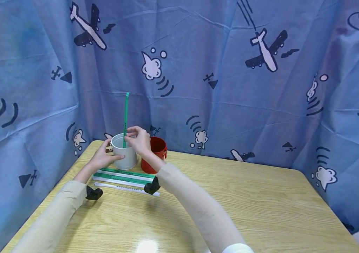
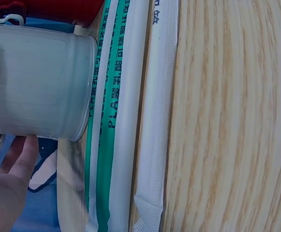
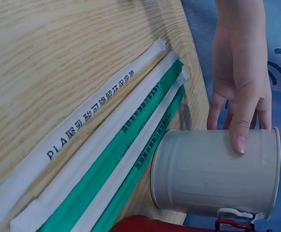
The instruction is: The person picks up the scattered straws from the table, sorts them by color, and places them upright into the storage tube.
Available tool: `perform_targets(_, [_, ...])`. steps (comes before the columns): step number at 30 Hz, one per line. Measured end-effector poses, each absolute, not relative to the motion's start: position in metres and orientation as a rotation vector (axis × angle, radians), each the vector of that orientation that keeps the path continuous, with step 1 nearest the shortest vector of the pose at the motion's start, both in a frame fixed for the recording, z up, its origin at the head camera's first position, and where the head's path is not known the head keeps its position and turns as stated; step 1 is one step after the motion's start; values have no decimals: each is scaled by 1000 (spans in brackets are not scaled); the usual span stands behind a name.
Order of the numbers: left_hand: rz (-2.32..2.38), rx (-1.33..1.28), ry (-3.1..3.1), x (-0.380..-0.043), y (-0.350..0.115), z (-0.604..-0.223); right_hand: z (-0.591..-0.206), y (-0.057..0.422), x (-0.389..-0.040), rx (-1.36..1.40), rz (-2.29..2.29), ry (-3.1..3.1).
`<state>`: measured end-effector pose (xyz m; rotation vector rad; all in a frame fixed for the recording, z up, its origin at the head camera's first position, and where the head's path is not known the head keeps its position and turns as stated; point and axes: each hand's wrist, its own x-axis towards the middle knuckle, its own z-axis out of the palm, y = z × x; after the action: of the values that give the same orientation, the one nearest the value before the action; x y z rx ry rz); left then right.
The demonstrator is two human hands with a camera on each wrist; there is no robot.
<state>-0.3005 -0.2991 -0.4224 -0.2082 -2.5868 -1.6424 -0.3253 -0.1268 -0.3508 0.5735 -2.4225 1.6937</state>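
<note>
The left hand (image 1: 101, 158) holds the small white tin bucket (image 1: 124, 151) at the far left of the wooden table (image 1: 236, 200), its thumb laid across the near wall and its fingers wrapped round the far side. The bucket stands upright. The right hand (image 1: 139, 140) hovers over the bucket's rim, fingertips pinched together on an unwrapped green straw (image 1: 125, 117) that stands nearly upright with its lower end inside the bucket.

Just right of the white bucket, touching or almost touching it, stands a red tin bucket (image 1: 155, 154). On the table near the buckets lie several wrapped straws (image 1: 123, 177) side by side, some green in white paper sleeves with printed lettering, one all white at the near edge of the row. The closest of them lies right against the white bucket's base.

Behind the table hangs a blue curtain (image 1: 230, 70) printed with aeroplanes and clouds.
</note>
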Motion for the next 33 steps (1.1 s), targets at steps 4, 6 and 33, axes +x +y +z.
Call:
perform_targets(4, [-1642,-199,-2590,-301,-300,-422,-353,-128,-325,539,1700,-2449])
perform_targets(6, [-1638,-200,-2591,-300,-299,-421,-353,-128,-325,527,1709,-2460])
perform_targets(33, [-1625,-208,-2586,-300,-300,-423,-358,-103,-315,773,1482,-2478])
